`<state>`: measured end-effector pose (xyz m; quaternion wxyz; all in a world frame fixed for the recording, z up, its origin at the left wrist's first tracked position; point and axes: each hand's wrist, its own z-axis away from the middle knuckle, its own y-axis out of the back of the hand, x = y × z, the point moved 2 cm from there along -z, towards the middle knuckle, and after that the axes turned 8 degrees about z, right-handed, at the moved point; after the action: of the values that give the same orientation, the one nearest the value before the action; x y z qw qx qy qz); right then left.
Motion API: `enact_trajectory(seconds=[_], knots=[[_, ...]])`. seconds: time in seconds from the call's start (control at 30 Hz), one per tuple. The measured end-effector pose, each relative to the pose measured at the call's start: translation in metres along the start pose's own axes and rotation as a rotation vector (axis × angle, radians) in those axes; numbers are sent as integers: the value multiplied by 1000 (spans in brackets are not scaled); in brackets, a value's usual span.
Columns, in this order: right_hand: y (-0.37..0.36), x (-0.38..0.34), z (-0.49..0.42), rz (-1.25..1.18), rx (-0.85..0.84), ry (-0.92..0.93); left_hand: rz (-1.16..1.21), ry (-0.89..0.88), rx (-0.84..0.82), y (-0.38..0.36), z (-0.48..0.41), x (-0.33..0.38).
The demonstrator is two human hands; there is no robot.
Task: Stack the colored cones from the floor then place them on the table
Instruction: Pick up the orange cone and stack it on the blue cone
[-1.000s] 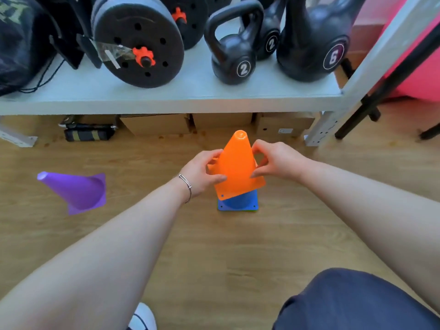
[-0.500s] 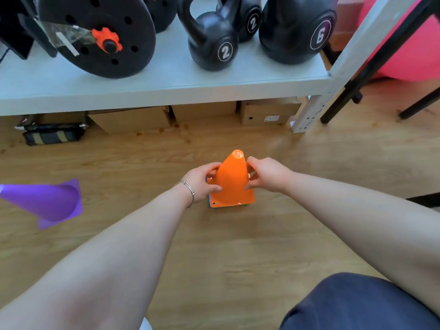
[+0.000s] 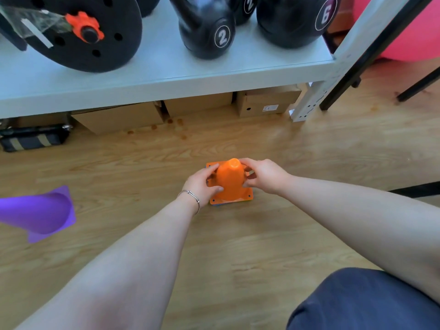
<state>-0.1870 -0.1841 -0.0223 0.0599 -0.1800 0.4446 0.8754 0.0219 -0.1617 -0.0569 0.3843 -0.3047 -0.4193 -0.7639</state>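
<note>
Left hand [image 3: 202,184] and right hand [image 3: 263,175] gripping orange plastic cone [image 3: 231,181] upright on wooden floor [image 3: 238,246], purple plastic cone [image 3: 40,213] lying well apart

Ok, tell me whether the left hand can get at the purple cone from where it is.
Probably yes. The purple cone lies on its side on bare floor, nothing between, but the left hand must let go of the orange cone first.
</note>
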Motion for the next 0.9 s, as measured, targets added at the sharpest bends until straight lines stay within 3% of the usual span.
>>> enact_trajectory(seconds=[0.3, 0.5, 0.63, 0.9], knots=[[-3, 5, -7, 19, -60, -27, -198, -24, -31, 2, -2, 4], [25, -6, 0, 450, -95, 108, -492, 67, -79, -2, 4, 19], [56, -13, 19, 587, 71, 170, -678, 68, 95, 13, 25, 47], [141, -79, 50, 532, 405, 311, -828, 29, 518, 97, 77, 133]])
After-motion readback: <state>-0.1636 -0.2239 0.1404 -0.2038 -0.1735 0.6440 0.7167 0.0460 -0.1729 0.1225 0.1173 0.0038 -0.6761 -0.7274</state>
